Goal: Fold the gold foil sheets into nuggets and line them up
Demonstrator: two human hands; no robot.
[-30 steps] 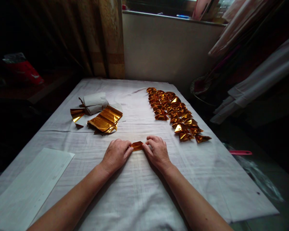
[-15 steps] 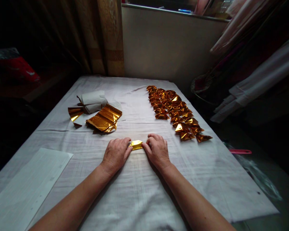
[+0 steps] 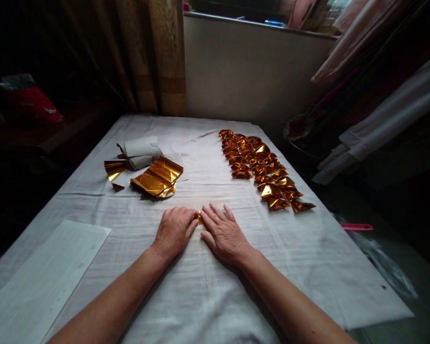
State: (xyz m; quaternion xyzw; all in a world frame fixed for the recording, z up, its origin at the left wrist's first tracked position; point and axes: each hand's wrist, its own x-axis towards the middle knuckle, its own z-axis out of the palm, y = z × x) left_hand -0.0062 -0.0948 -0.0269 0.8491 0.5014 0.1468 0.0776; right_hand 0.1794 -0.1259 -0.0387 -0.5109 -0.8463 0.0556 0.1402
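Note:
A small strip of folded gold foil paper [image 3: 199, 218] lies on the white cloth between my hands, mostly covered by them. My left hand [image 3: 176, 228] pinches its left end, fingers curled together. Flat over its right part lies my right hand [image 3: 222, 232], fingers stretched out and a little spread. Beyond my left hand is a stack of gold foil sheets [image 3: 157, 177]. Several rows of folded gold foil pieces [image 3: 254, 165] stand at the far right of the table.
A white paper bundle [image 3: 141, 150] and a loose gold scrap [image 3: 114, 171] lie beside the stack. At the left edge rests a white sheet [image 3: 53, 277]. Clothes [image 3: 390, 114] hang past the table's right side; a wall [image 3: 243, 71] and curtain [image 3: 165, 57] stand behind.
My right hand has gone from pinching the strip's right end to lying flat over it, moving left. My left hand keeps its grip. The view has shifted slightly.

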